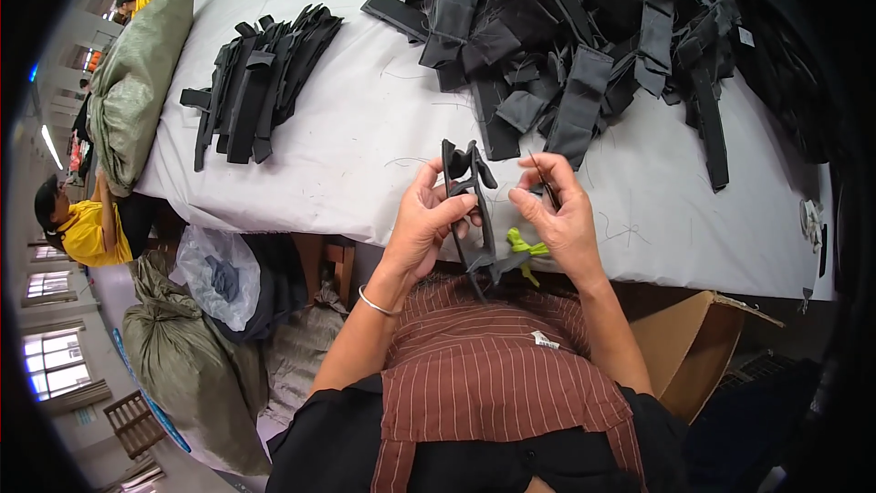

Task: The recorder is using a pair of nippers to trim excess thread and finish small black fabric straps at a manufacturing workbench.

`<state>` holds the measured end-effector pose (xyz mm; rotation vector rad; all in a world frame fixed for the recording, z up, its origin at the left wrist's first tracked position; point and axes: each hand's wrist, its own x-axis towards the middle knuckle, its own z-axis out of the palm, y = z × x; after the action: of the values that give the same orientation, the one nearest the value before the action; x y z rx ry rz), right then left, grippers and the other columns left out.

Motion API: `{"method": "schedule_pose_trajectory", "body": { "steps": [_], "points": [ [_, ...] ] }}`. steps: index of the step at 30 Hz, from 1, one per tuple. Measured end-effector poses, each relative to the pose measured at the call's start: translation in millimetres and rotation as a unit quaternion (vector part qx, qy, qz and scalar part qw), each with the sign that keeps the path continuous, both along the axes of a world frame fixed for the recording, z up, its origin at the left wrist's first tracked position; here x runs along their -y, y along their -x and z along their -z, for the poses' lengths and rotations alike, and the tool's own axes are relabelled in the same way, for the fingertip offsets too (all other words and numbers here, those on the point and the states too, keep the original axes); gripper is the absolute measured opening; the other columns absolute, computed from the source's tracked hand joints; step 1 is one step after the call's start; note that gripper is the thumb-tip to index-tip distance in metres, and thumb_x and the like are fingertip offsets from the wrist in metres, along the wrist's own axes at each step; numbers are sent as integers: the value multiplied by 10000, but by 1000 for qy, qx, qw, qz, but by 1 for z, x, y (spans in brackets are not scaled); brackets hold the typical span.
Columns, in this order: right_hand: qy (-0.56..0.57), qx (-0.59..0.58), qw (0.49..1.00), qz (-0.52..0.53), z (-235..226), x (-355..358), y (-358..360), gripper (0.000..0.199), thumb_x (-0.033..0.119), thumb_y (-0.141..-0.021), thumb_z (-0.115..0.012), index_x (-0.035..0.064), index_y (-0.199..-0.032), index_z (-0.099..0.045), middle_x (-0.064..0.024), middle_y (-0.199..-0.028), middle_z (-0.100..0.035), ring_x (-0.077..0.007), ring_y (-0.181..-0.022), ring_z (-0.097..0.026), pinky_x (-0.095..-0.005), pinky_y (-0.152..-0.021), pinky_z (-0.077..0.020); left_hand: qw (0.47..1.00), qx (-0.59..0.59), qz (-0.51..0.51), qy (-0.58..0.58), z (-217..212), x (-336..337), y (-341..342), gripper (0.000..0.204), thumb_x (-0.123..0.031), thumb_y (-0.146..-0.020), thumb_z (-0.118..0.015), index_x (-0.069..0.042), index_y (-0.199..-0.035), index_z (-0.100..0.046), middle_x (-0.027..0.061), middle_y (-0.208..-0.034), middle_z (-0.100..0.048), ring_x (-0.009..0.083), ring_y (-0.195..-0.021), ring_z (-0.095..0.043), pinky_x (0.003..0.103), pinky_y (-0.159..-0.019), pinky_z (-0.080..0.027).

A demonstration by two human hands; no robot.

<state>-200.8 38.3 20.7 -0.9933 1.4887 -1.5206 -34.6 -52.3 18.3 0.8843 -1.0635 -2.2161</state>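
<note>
My left hand [429, 219] grips a black fabric strap piece [474, 205] that stands upright in front of me at the near edge of the white table [365, 128]. My right hand [561, 215] pinches a thin dark tool [546, 184] between thumb and fingers, close to the strap's right side. A yellow-green handle [525, 246] pokes out below my right palm. A large heap of black strap pieces [584, 27] lies at the far side of the table. A smaller, sorted stack of black straps [260, 78] rests to the left.
A brown cardboard box [693, 347] sits under the table at my right. Green sacks [187, 374] and a plastic bag [219, 274] stand at the lower left, a stuffed green sack [132, 82] leans on the table's left end. A person in yellow [87, 228] sits at far left.
</note>
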Motion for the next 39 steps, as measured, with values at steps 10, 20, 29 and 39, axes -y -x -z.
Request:
{"method": "schedule_pose_trajectory", "body": {
  "steps": [10,20,29,39],
  "points": [
    [20,-60,998,3,0,11,-1,169,97,-864,-645,38,-1021,-628,-10,-833,-624,-70,-760,-542,-219,-692,-437,994,-56,33,-93,6,2,-3,472,-112,-832,-644,-35,-1242,-425,69,-839,-613,129,-655,-615,181,-453,-419],
    [26,-213,976,27,2,14,2,118,72,-809,-673,40,-922,-657,-53,-819,-662,-144,-726,-600,-262,-671,-459,997,-20,50,-63,1,1,-2,525,-114,-818,-666,-35,-1264,-401,64,-855,-624,128,-658,-627,173,-456,-428],
    [12,-51,999,-11,-9,5,-8,333,129,-795,-744,58,-1085,-597,-10,-950,-631,-109,-847,-550,-250,-781,-455,995,58,-19,76,-17,9,2,571,-62,-793,-718,-18,-1259,-391,95,-957,-647,135,-760,-628,231,-678,-497],
    [-65,-178,982,-18,3,8,-15,414,110,-751,-736,127,-1130,-571,-63,-888,-621,-203,-805,-598,-311,-710,-473,994,68,-38,82,14,15,5,479,-43,-788,-730,-2,-1147,-416,120,-952,-645,157,-815,-649,268,-761,-518]
  ]
}}
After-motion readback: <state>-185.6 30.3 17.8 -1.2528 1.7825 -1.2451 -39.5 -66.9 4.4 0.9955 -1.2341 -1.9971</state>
